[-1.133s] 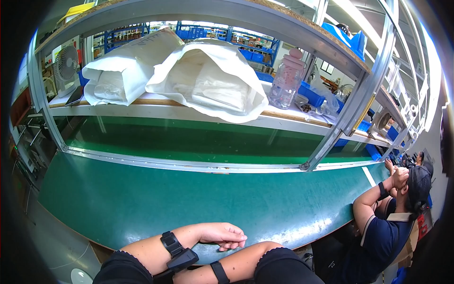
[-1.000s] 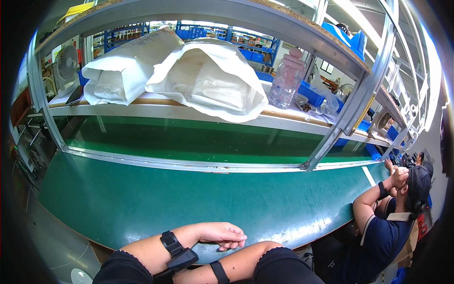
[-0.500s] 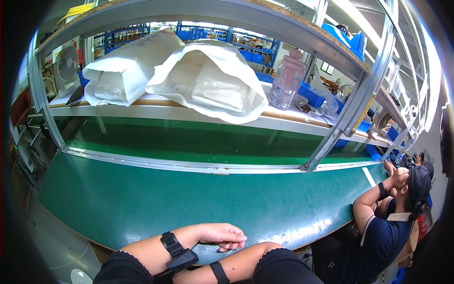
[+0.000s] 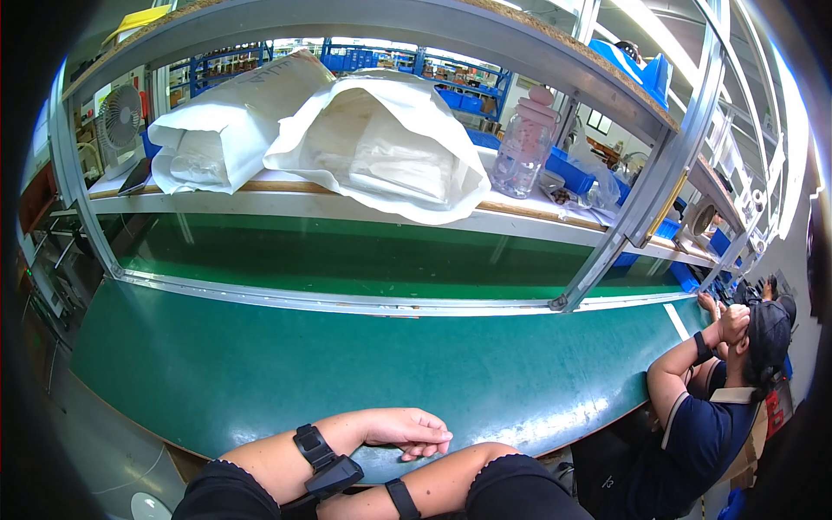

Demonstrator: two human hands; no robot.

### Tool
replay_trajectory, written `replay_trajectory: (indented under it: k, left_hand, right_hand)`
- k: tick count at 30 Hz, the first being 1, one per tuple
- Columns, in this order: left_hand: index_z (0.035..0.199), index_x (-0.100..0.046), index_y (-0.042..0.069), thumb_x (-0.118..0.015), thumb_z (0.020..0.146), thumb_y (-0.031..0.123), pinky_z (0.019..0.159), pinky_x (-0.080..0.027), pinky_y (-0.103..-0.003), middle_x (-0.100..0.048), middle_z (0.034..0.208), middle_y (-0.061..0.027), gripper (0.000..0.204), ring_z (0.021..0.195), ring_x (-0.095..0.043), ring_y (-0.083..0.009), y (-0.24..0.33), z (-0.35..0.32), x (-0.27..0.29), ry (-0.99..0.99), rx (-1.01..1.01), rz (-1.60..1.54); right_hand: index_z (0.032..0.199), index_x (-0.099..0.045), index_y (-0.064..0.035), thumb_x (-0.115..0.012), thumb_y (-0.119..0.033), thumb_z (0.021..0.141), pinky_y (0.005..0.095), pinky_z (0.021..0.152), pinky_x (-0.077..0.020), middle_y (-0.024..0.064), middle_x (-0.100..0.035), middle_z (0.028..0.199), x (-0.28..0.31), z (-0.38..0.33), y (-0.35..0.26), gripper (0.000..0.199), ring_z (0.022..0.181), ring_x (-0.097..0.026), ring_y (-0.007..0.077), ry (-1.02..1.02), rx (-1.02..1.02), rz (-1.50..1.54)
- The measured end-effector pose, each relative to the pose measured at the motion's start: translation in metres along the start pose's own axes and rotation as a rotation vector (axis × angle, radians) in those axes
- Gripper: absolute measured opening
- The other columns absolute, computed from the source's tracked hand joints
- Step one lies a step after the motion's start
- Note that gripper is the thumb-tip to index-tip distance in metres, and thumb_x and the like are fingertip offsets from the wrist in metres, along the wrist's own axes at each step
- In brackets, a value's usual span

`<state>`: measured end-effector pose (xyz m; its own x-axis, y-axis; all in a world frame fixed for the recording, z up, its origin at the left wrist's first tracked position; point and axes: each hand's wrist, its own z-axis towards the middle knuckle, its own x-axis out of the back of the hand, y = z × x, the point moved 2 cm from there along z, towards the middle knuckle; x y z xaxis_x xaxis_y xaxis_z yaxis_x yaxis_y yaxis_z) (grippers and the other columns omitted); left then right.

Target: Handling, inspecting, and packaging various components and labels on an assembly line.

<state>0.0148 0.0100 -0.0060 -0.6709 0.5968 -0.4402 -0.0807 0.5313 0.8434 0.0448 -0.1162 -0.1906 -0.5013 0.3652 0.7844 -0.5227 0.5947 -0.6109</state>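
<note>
My left hand [image 4: 407,432] rests on the near edge of the green tabletop [image 4: 347,364], its fingers loosely curled in and the thumb laid along them. I see nothing held in it. A black strap with a small box-shaped device [image 4: 334,477] sits on my left forearm. My right forearm [image 4: 451,481], with a black band [image 4: 401,498] round it, crosses beneath the left one. The right hand itself is hidden behind the left arm or below the picture's edge.
Above the table, a shelf [image 4: 303,204] bears two open white sacks [image 4: 208,130] with pale wrapped contents, a clear bottle with a pink lid [image 4: 524,143], a grey fan [image 4: 120,117] and blue bins [image 4: 568,173]. Metal posts [image 4: 607,269] hold it up. A person [image 4: 719,390] sits at the right, leaning on the table.
The view has shifted very slightly. My arms and left hand stay where they were, and nothing has been picked up or put down.
</note>
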Motion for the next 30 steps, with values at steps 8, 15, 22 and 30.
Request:
replay_trajectory:
  k: [8, 15, 22, 30]
  left_hand:
    - [0.091, -0.058, 0.004, -0.047, 0.096, 0.032, 0.05, -0.038, -0.02, -0.048, 0.067, 0.0039, 0.03, 0.054, -0.042, -0.0034, 0.001, -0.001, -0.001, -0.01, 0.001, 0.003]
    - [0.092, -0.058, 0.004, -0.047, 0.096, 0.031, 0.05, -0.038, -0.02, -0.049, 0.068, 0.004, 0.03, 0.055, -0.042, -0.0034, -0.001, 0.0, 0.0, -0.012, 0.001, 0.005]
    - [0.092, -0.059, 0.004, -0.047, 0.096, 0.031, 0.051, -0.04, -0.02, -0.05, 0.069, 0.0036, 0.03, 0.056, -0.044, -0.0035, 0.0, -0.002, -0.001, -0.012, 0.002, 0.016]
    - [0.092, -0.059, 0.004, -0.047, 0.095, 0.031, 0.052, -0.04, -0.021, -0.05, 0.069, 0.0035, 0.03, 0.056, -0.044, -0.0037, 0.002, -0.002, -0.001, 0.004, 0.011, 0.02]
  right_hand:
    - [0.084, -0.065, 0.0061, -0.052, -0.011, 0.082, 0.0455, 0.064, -0.0469, 0.0237, -0.062, 0.084, 0.027, -0.012, -0.021, 0.022, 0.075, -0.061, 0.0322, 0.037, 0.044, 0.021]
    - [0.082, -0.065, 0.0066, -0.051, -0.011, 0.082, 0.046, 0.065, -0.0467, 0.0239, -0.061, 0.082, 0.05, -0.018, -0.038, 0.022, 0.075, -0.061, 0.0325, -0.019, 0.001, -0.002]
    - [0.081, -0.064, 0.0071, -0.051, -0.01, 0.082, 0.0465, 0.065, -0.0466, 0.0241, -0.061, 0.081, 0.052, -0.017, -0.041, 0.022, 0.074, -0.06, 0.0329, -0.069, -0.04, -0.021]
    - [0.084, -0.062, 0.0109, -0.047, -0.011, 0.084, 0.0456, 0.068, -0.0445, 0.0265, -0.06, 0.081, 0.057, -0.022, -0.045, 0.026, 0.072, -0.059, 0.0356, -0.037, -0.051, 0.04]
